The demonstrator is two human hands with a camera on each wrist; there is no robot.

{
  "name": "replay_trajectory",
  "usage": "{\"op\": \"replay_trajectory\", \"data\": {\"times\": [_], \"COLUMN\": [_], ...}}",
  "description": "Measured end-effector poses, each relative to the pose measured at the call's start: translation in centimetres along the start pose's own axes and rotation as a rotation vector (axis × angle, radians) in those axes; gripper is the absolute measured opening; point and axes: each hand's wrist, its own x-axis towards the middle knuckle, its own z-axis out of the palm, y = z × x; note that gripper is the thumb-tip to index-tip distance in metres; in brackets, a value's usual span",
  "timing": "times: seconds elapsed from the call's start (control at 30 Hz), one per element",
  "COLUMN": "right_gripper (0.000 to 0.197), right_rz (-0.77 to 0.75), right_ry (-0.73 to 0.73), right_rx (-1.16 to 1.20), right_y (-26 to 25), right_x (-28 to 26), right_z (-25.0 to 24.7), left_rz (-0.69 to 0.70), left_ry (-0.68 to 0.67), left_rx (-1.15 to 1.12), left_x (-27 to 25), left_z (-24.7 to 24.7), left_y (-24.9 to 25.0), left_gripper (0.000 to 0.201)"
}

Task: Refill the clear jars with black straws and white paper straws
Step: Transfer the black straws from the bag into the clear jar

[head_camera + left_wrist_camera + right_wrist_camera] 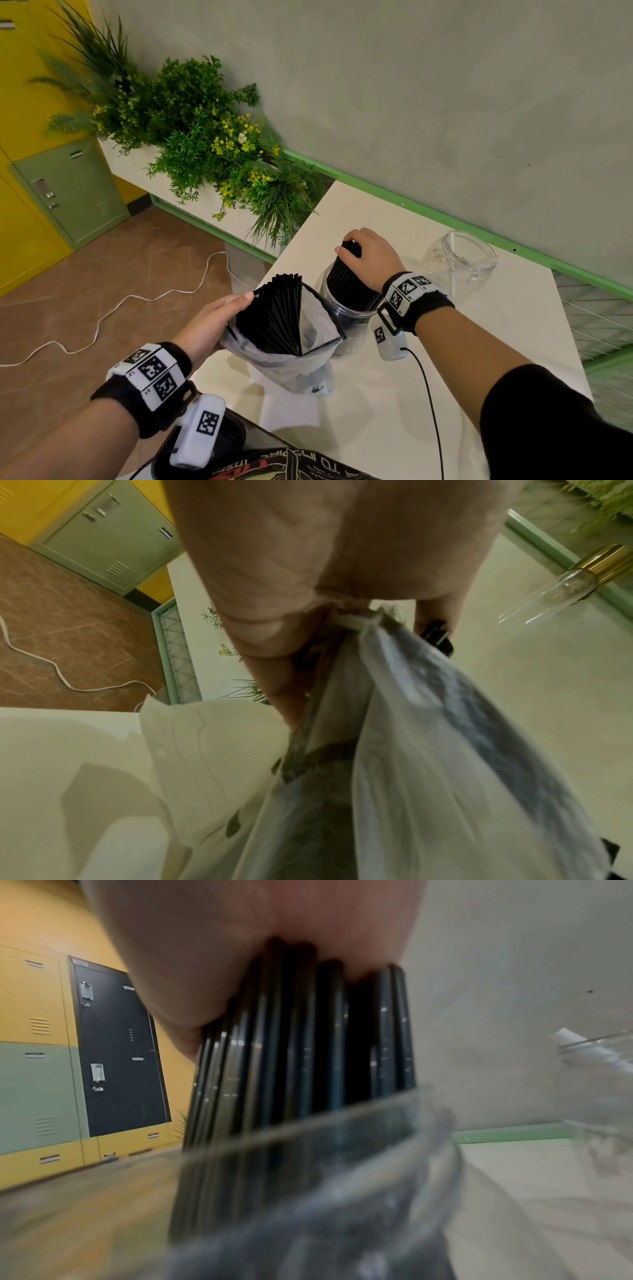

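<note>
My right hand (363, 253) grips the top of a bundle of black straws (349, 281) whose lower ends stand inside a clear jar (346, 311) on the white table (479, 359). In the right wrist view the black straws (301, 1047) drop from my palm into the jar's rim (342, 1123). My left hand (219, 315) holds the rim of an open clear plastic bag (294, 363) with more black straws (274, 315) fanned inside. The bag (428, 750) hangs from my fingers (274, 642) in the left wrist view. A second clear jar (462, 260) at the back right holds one white paper straw (575, 1045).
A planter of green plants (205, 137) stands left of the table. A white cable (137, 298) trails over the brown floor. Yellow and green lockers (68, 192) line the far left. A sheet of white paper (205, 750) lies by the bag. The grey wall runs behind.
</note>
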Motion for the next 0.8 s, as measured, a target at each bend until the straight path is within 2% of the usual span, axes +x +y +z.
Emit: {"op": "replay_trajectory", "data": {"times": [0.1,0.17,0.3,0.4,0.47,0.5,0.6,0.67,0.8], "right_gripper": [0.032,0.041,0.053,0.056,0.062,0.067,0.082,0.087,0.091], "right_rz": [0.003,0.007,-0.038,-0.108,-0.142,-0.147,-0.148,-0.164,-0.250], "right_ry": [0.015,0.013,0.208,0.288,0.279,0.259,0.184,0.140,0.052], "right_rx": [-0.028,-0.074,0.084,0.168,0.142,0.116,0.024,-0.050,-0.129], "right_y": [0.4,0.6,0.8,2.1,3.4,4.1,5.6,5.5,3.7], "right_x": [-0.2,-0.4,-1.1,-2.9,-4.4,-5.1,-5.8,-5.1,-2.4], "right_z": [0.2,0.1,-1.2,-1.7,-1.4,-1.2,-0.2,0.1,0.4], "left_rz": [-0.004,0.000,0.007,-0.001,-0.009,-0.008,-0.002,0.002,-0.003], "left_ry": [-0.008,-0.012,-0.008,0.006,0.012,0.012,0.012,0.005,0.018], "left_rx": [-0.004,0.004,-0.010,-0.015,-0.024,-0.025,-0.003,0.000,-0.023], "left_x": [-0.1,0.0,0.0,0.3,0.1,0.2,0.4,0.5,0.1], "left_z": [0.1,0.1,0.2,0.3,0.4,0.4,0.1,0.1,0.5], "left_y": [0.0,0.0,0.1,0.0,0.1,0.1,-0.3,-0.3,0.1], "left_gripper": [0.085,0.090,0.076,0.074,0.059,0.060,0.086,0.089,0.059]}}
